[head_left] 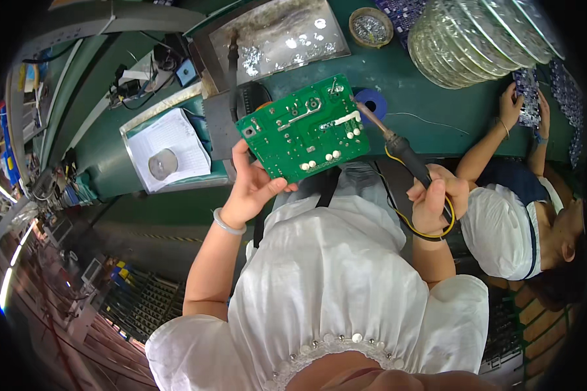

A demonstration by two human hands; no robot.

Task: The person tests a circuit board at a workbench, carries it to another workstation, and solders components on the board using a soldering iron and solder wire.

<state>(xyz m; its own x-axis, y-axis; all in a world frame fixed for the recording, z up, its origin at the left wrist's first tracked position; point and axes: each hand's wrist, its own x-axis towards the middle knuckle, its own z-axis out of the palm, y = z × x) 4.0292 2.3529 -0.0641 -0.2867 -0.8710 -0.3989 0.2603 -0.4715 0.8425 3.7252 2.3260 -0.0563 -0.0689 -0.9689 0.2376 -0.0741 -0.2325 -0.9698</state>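
- A green circuit board (300, 133) is held up in mid-air at the front edge of the green bench (411, 104), above the person's lap, slanting with its right end higher.
- The left hand (257, 182) pinches the board's lower left corner, thumb along the bottom edge and other fingers at the left edge and behind; exactly where those hidden fingers press cannot be told.
- The right hand (440, 195) is curled firmly around the dark handle of a soldering iron (407, 155), whose yellow cord (404, 225) loops by the wrist.
- The iron's tip points at the board's upper right edge; from this angle it is hard to say whether the two touch.
- The board looks light and stiff, likely to keep flat when held from one corner, though its solder joints and small white round parts (332, 156) seem easy to knock or scratch.
- The best hold is probably by bare edges and corners, clear of the joints and away from the tip.
- The iron is probably light too, safe only by its handle; its metal end should be treated as hot.
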